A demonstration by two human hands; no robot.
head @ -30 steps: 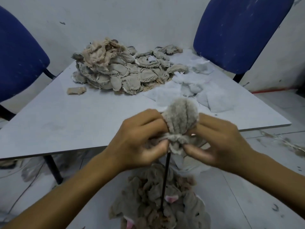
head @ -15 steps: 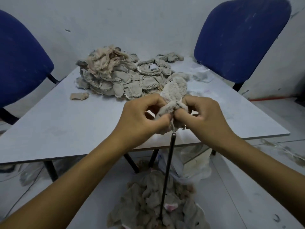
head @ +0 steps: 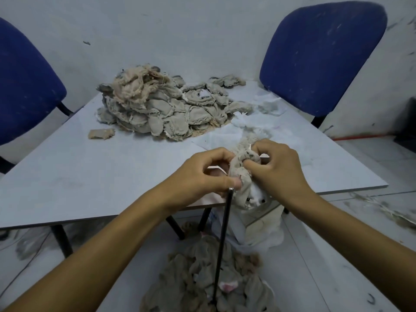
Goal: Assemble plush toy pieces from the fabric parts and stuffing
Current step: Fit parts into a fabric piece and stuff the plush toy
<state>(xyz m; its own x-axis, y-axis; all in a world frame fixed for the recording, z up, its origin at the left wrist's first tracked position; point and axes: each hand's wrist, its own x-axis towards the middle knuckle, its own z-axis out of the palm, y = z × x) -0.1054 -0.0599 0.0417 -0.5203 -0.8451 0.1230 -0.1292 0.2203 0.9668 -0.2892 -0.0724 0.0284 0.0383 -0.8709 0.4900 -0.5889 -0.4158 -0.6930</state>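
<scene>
Over the table's near edge I hold a grey fabric plush piece, partly turned so its pale inner side shows. My left hand pinches its lower part between thumb and fingers. My right hand grips its upper part with curled fingers. A thin black rod stands upright from the floor, its metal tip just below my left thumb and touching the piece. A big pile of grey and beige fabric parts lies at the back of the table.
White stuffing and paper scraps lie right of the pile, and one loose beige scrap to its left. A heap of grey plush pieces is on the floor around the rod. Two blue chairs flank the table.
The plush piece went from a fluffy ball on the rod to a crumpled, partly inverted skin. Both hands moved slightly right and down, and the rod tip now shows below my left thumb.
</scene>
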